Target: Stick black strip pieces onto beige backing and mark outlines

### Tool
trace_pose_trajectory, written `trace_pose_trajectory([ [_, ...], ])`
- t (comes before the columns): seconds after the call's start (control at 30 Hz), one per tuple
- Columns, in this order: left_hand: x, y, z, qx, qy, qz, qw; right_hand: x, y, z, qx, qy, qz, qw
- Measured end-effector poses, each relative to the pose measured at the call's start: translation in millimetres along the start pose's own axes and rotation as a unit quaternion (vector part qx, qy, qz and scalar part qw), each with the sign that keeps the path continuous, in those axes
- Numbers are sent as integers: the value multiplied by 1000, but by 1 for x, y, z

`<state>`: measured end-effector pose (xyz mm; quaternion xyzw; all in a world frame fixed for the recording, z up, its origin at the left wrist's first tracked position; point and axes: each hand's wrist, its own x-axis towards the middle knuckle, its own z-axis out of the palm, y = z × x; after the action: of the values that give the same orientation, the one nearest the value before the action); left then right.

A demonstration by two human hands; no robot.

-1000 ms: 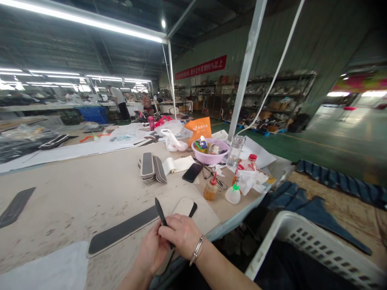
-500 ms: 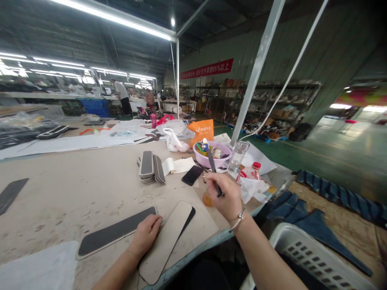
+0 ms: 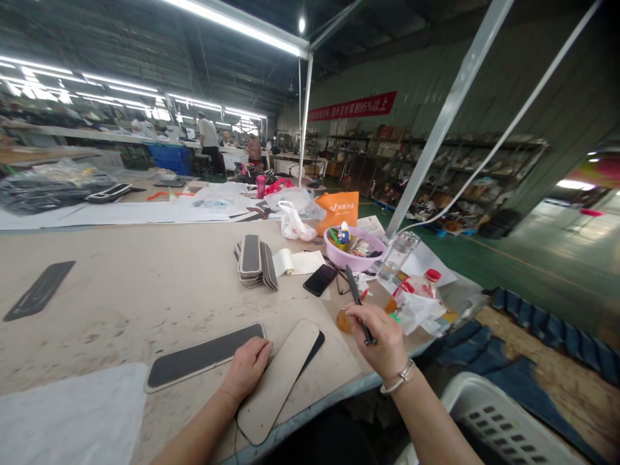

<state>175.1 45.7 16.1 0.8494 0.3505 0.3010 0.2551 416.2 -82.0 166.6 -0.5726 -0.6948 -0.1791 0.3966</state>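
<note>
The right hand (image 3: 380, 332) holds a thin dark tool (image 3: 355, 294) the way one holds a pen: its grip is closed on the lower part of the shaft, and the long end points up and away, toward the far side of the bench (image 3: 121, 284). This hold seems to give fine control of the tip. The left hand (image 3: 247, 369) lies on the near part of the bench with its grip loose and clamped on nothing. Its fingers rest against the left edge of a tan strip (image 3: 278, 381), probably so that the strip does not slide. The tan strip lies slanted near the bench edge, and a dark piece shows under its far end. Just to the left of the hand lies a dark grey strip (image 3: 203, 355), flat and apart from the tan one. Behind the right hand stands a small amber bottle (image 3: 343, 321), partly hidden by the fingers. Farther away are a black phone (image 3: 320, 279), a stack of strips (image 3: 254, 261), a pink bowl (image 3: 356, 258) full of small things, a clear jar (image 3: 398, 255) and crumpled white paper (image 3: 416, 310). These crowd the far right of the bench, close to the tool. A white basket (image 3: 498, 420) stands below, at the near right.
</note>
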Motion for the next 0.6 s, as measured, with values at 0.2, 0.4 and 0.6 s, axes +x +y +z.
trace_pose_trajectory([
  [0.2, -2, 7, -1, -7, -11, -2, 1000, 32, 20, -5, -45, 24, -12, 999],
  [0.4, 0, 11, -4, -33, -22, -30, 999, 109, 122, -6, -174, 87, 136, 971],
  [0.6, 4, 7, -2, -58, -39, -38, 997, 141, 240, 26, -262, 60, 241, 932],
])
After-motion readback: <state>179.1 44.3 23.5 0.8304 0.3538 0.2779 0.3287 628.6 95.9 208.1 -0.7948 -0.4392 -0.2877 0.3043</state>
